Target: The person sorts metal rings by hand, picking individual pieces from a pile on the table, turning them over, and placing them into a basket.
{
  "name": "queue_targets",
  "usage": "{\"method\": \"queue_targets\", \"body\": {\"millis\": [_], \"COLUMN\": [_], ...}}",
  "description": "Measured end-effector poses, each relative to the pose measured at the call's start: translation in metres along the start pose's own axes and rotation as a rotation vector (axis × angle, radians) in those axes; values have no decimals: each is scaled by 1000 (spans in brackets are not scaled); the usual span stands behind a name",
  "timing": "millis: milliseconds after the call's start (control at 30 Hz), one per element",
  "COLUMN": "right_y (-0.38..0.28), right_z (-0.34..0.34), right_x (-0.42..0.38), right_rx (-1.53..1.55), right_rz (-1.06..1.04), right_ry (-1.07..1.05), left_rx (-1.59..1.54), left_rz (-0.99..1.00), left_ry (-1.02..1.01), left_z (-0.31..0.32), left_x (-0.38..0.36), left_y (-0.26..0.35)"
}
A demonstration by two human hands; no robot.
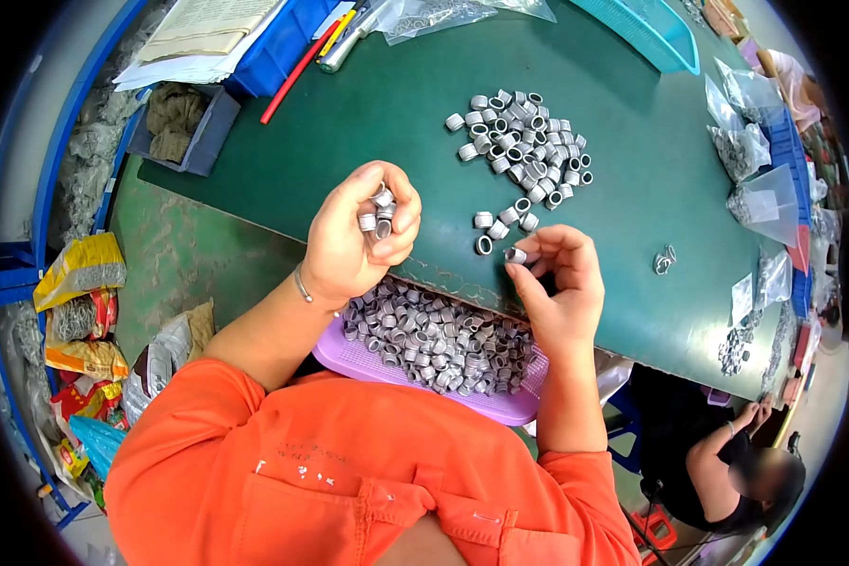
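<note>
Several small grey metal rings (383, 213) sit in the curled fingers of my left hand (360, 226), held above the table's near edge. My right hand (564, 283) pinches one grey metal ring (515, 256) between thumb and forefinger, just over the tabletop. Close to that hand, a few loose rings (484, 245) lie on the green table (368, 113). Farther back spreads a larger pile of rings (528, 141). Below my hands, a purple basket (524, 407) holds a heap of similar rings (434, 335).
A blue bin with papers (208, 38) and a grey bin with cloth (177, 123) stand at the back left. Beside them lie a red pencil (297, 80) and other tools. A turquoise basket (646, 33) is at the back. Another person (726, 462) sits at the right.
</note>
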State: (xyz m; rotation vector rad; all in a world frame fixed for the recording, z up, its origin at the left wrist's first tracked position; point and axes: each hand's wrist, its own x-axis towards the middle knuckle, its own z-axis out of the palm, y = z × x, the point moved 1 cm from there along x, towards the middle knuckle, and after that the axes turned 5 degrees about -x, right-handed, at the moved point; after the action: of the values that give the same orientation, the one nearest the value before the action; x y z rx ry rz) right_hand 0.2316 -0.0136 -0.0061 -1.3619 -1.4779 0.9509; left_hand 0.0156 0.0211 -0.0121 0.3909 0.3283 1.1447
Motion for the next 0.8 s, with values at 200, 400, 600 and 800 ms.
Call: {"method": "queue_targets", "body": {"millis": [200, 400, 600, 800], "right_y": [-3, 5, 9, 4], "right_z": [-4, -6, -11, -19], "right_x": [-2, -3, 0, -4], "right_rx": [557, 781, 1204, 1120], "right_rz": [118, 198, 472, 413], "right_ry": [-73, -178, -277, -344], "left_rx": [0, 24, 45, 50], "left_rz": [11, 29, 38, 39], "left_ry": [4, -9, 19, 7], "left_z": [0, 0, 2, 2], "left_x": [1, 0, 0, 1], "left_y": [0, -1, -1, -1]}}
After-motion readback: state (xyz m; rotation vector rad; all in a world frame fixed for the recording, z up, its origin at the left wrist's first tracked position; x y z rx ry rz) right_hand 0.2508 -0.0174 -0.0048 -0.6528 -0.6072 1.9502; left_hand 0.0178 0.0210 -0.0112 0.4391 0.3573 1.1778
